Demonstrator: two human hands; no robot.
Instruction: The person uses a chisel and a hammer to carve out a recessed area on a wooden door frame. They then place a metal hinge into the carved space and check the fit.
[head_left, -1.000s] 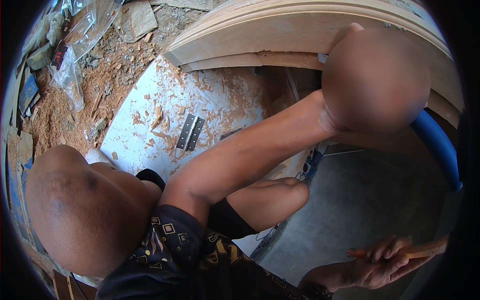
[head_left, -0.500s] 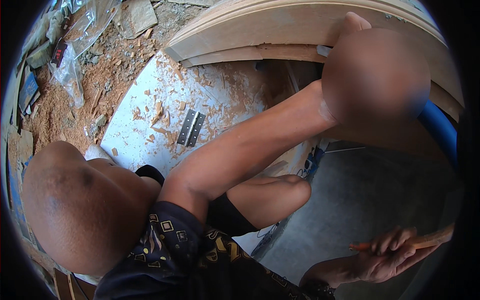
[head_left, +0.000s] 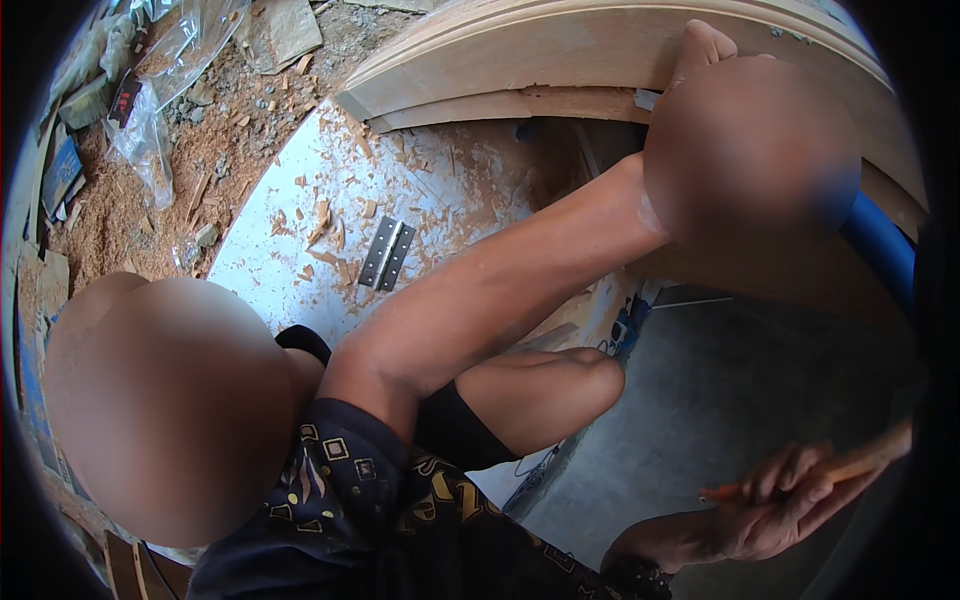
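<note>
Change since a second ago: right hand (head_left: 768,503) sits higher in view, wooden handle (head_left: 870,460) with it; more of one left-hand digit clears the blurred patch at the timber; whole view has drifted slightly.
Timber position: moulded pale timber (head_left: 520,70) lies across the top, just beyond the left hand (head_left: 740,135); well apart from the right hand.
Timber long axis: left to right, bowed by the lens.
Nearer hand: left, arm stretched up and right; one digit lies over the timber's broad face.
Left grip: blurred patch hides most of the hand; cannot tell whether it is spread or pinching anything, or whether it touches the blue tube-like thing (head_left: 885,255) beside it.
Right grip: fingers curled closed round the wooden handle, low right over the grey floor (head_left: 690,390).
Handle long axis: slants up to the right, far end at the dark rim.
Hinge: metal hinge (head_left: 387,253) lies opened flat on the white board (head_left: 265,262), left of the left forearm, among wood shavings (head_left: 322,222); neither hand on it.
</note>
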